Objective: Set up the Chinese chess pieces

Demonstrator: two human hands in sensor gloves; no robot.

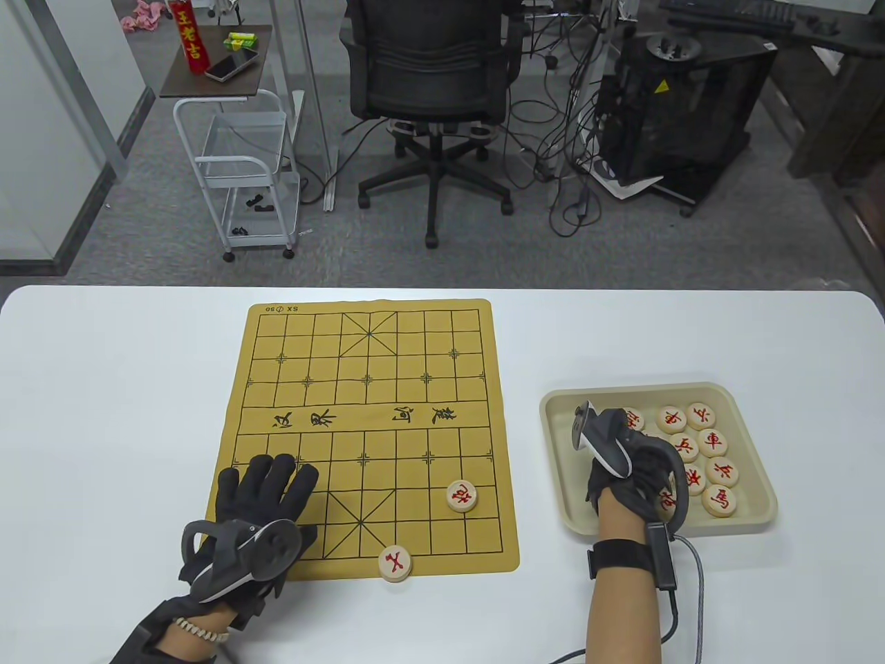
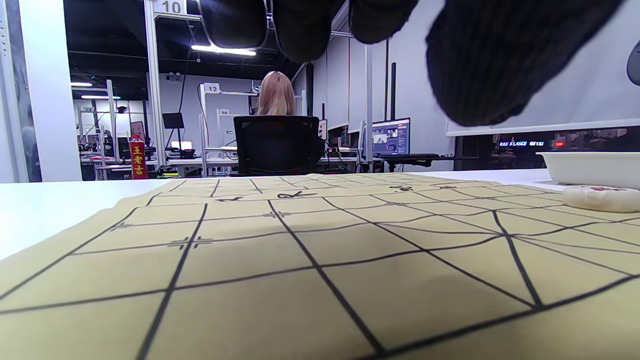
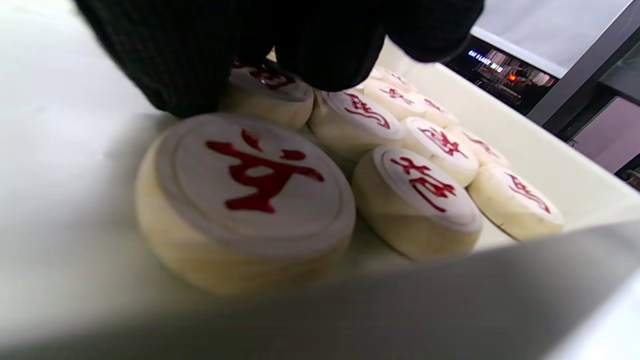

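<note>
1. Covering mid-table, board mat has bare white margins left and right.
2. Tray right of mat, holding red-marked pieces; right hand dips in, fingers curled over pieces, grip cannot tell.
3. Left hand flat, fingers spread, on mat's near-left corner.
4. Two pieces out: one on grid, one at mat's near edge.

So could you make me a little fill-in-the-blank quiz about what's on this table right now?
1. The number of chess pieces already lying on the board mat is ____.
2. The pieces still waiting sit in a beige ____ to the right of the mat.
3. The characters on the pieces are painted ____.
4. The left hand lies flat on the mat, while the ____ hand reaches in among the waiting pieces.

Missing words: two; tray; red; right
</note>
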